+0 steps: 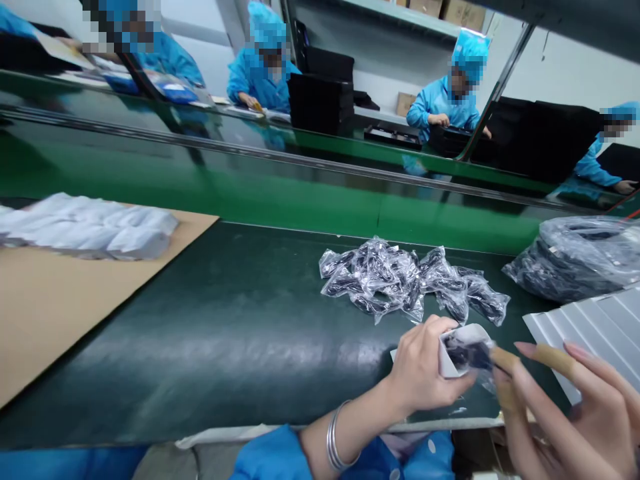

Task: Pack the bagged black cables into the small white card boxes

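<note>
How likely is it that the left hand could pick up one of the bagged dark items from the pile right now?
Probably not without freeing its grip: the left hand is wrapped around an open white box. The pile lies just beyond, seemingly unobstructed.

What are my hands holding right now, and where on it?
Left hand grips a small white box around its sides; right hand pinches a dark bagged item's outer end at the box opening.

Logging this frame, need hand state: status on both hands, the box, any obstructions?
Left hand: gripping white box, end open. Right hand: fingers on bagged dark item, partly inside. Bagged pile just beyond, nothing visibly blocking the opening.
</note>
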A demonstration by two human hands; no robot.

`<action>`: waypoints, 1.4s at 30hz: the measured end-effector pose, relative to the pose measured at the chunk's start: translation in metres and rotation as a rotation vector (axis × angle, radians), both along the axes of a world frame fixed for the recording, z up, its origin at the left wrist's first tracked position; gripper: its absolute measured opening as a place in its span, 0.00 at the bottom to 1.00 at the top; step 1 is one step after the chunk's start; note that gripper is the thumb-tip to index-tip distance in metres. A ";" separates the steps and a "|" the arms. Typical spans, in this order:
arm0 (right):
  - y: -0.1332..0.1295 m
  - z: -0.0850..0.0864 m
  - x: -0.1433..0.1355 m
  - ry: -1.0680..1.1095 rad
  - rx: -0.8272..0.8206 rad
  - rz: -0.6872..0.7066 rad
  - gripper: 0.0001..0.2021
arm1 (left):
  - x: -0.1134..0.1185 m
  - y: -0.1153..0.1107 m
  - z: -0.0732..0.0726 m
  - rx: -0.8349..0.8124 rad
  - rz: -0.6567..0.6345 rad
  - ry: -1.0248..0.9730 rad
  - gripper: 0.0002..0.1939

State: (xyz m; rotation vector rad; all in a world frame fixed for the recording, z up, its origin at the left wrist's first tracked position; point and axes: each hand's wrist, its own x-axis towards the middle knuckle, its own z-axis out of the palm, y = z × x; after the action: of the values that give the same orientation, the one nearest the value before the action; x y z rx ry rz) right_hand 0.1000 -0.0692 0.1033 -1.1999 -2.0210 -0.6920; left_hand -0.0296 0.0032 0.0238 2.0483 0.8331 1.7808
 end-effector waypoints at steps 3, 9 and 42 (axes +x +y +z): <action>0.006 -0.008 -0.018 -0.001 -0.010 -0.040 0.13 | 0.002 0.000 0.001 0.031 0.006 -0.001 0.20; 0.009 -0.020 -0.026 -0.006 -0.094 -0.021 0.11 | 0.002 0.000 -0.002 0.100 -0.032 -0.018 0.19; 0.000 -0.020 -0.044 -0.150 -0.023 -0.083 0.09 | -0.001 -0.007 -0.010 0.006 0.036 -0.069 0.25</action>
State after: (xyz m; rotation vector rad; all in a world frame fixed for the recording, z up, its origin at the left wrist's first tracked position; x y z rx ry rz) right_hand 0.0564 -0.0688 0.0828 -1.2849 -2.1158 -0.8235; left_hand -0.0309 -0.0035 0.0134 1.9756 0.8510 1.8634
